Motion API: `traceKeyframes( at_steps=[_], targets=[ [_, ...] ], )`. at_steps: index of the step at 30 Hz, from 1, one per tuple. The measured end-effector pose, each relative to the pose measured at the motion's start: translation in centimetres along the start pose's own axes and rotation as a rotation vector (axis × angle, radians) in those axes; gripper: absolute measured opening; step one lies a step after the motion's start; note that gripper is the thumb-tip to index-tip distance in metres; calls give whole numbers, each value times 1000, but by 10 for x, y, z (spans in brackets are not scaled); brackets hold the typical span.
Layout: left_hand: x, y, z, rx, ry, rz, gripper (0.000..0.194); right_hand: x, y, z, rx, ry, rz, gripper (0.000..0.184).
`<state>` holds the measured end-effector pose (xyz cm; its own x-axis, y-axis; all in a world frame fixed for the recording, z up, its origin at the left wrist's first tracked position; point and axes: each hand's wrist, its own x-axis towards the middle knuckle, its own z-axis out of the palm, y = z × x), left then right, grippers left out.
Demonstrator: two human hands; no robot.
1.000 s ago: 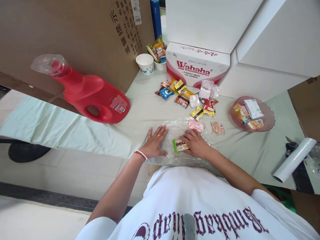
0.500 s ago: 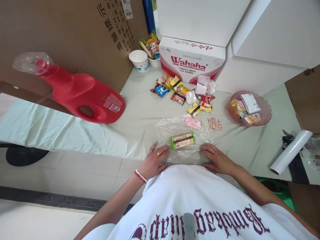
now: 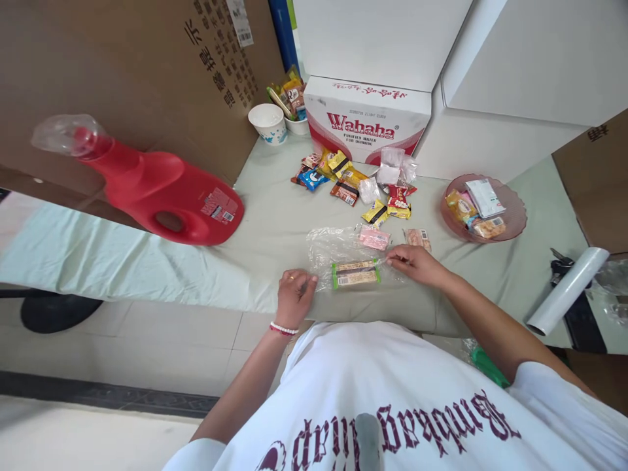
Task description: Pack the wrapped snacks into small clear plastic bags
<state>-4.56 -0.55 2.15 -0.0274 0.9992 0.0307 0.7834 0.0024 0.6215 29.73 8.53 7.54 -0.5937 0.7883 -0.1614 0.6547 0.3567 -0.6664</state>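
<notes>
A sheet of clear plastic wrap point(image 3: 328, 245) lies crinkled on the cloth-covered table. On it rests a snack bar in a green-ended wrapper point(image 3: 356, 273), its lower part covered by folded film. My left hand point(image 3: 297, 294) pinches the film's near left edge, fingers closed. At the right, my right hand point(image 3: 415, 263) pinches the film's other side just beyond the bar's end. A pink packet point(image 3: 374, 237) sits at the far edge of the wrap. Behind my right hand lies a small clear snack packet point(image 3: 417, 239), partly hidden by the hand.
Several wrapped snacks point(image 3: 344, 188) are heaped before a Wahaha carton point(image 3: 367, 124). A pink bowl point(image 3: 515, 212) holds packets at right, near a film roll point(image 3: 569, 291). A red detergent bottle point(image 3: 171, 190) stands left; paper cups point(image 3: 267, 124) stand behind.
My right hand left the bar, went to the film's near edge, then moved forward with it. The near edge is now folded over the bar's lower part. My left hand has closed on the film.
</notes>
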Motion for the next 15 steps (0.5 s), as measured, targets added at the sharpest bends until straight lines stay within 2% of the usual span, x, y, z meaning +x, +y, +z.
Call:
traceKeyframes(
  at_steps=[3,6,8,10,12,15],
  targets=[
    [11,5,12,157,41,-151,30,30,-3,-6,-278,-105,168,21],
    [18,10,21,240,53,-200,27,58,-20,-4,-503,-17,169,24],
    [21,13,25,259,83,-222,22,78,-35,2,-542,48,63,26],
    [24,14,26,265,109,-247,27,101,-46,13,-556,59,-25,34],
    [25,15,27,262,116,-264,38,122,-51,24,-558,21,-19,44],
    [28,16,26,241,111,-288,39,144,-51,32,-507,-71,72,28]
  ],
)
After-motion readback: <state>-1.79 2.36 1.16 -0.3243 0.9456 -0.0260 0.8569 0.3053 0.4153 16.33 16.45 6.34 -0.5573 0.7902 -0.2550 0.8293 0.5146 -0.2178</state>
